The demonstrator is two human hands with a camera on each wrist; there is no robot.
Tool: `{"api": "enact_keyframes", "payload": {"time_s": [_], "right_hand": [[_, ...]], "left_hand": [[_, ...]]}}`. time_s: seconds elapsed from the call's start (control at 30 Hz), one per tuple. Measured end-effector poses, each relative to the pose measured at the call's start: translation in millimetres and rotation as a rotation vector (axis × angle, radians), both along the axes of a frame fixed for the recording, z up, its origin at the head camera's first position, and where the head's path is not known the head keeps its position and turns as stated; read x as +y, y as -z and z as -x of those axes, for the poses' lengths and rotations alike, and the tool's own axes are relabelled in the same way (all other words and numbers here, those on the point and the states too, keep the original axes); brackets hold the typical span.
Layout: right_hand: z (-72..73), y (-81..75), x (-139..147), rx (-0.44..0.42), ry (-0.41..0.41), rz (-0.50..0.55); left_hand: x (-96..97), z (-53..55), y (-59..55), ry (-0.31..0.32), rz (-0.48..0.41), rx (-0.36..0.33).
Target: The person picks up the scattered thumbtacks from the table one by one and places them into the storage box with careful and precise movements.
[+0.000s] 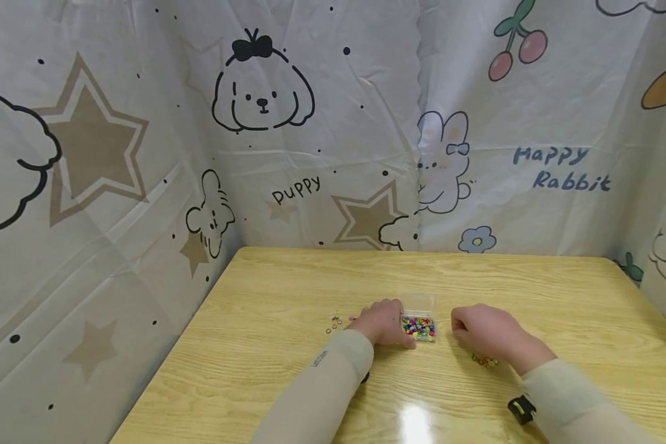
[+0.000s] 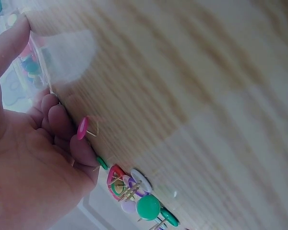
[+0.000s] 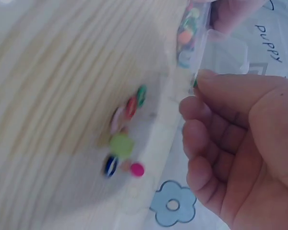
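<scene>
A clear plastic box (image 1: 419, 333) with its lid raised holds many coloured thumbtacks. My left hand (image 1: 385, 322) grips its left side, the thumb at the front corner and the fingers toward the back. In the left wrist view, a pink thumbtack (image 2: 82, 128) lies beside the curled fingers, near a cluster of thumbtacks (image 2: 148, 207) with pins showing. To the right of the box, my right hand (image 1: 488, 333) hovers over the table, thumb and forefinger pinching a small green thumbtack (image 3: 196, 83), mostly hidden. Below that hand lies another group of thumbtacks (image 3: 121, 145), blurred.
The wooden table (image 1: 255, 345) runs back to a patterned curtain (image 1: 322, 135), which also hangs along the left and right sides. Loose thumbtacks (image 1: 335, 325) lie left of the left hand. A black device (image 1: 522, 409) sits at the right wrist.
</scene>
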State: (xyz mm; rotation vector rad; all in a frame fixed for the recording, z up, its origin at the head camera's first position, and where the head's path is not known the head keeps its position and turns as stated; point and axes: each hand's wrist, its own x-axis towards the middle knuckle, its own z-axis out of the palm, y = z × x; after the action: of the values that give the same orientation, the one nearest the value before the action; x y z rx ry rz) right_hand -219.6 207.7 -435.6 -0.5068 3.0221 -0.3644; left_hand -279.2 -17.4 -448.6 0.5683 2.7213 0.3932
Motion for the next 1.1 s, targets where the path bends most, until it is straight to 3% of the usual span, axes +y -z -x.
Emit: {"api": "enact_keyframes", "payload": {"time_s": [0.63,0.83,1.1], "right_hand": [[16.6,3.2,-40,0.035,-0.02,0.031],[16.2,5.4,-41,0.026,-0.026,0.03],[8.8,-5.0,-22,0.014,-0.012,0.04]], "left_hand": [[-0.3,0.1,-0.3,-0.001,0.004,-0.011],[-0.5,1.9,0.9,0.004,0.0,-0.011],[-0.8,2.7,1.7,0.002,0.004,-0.007]]}}
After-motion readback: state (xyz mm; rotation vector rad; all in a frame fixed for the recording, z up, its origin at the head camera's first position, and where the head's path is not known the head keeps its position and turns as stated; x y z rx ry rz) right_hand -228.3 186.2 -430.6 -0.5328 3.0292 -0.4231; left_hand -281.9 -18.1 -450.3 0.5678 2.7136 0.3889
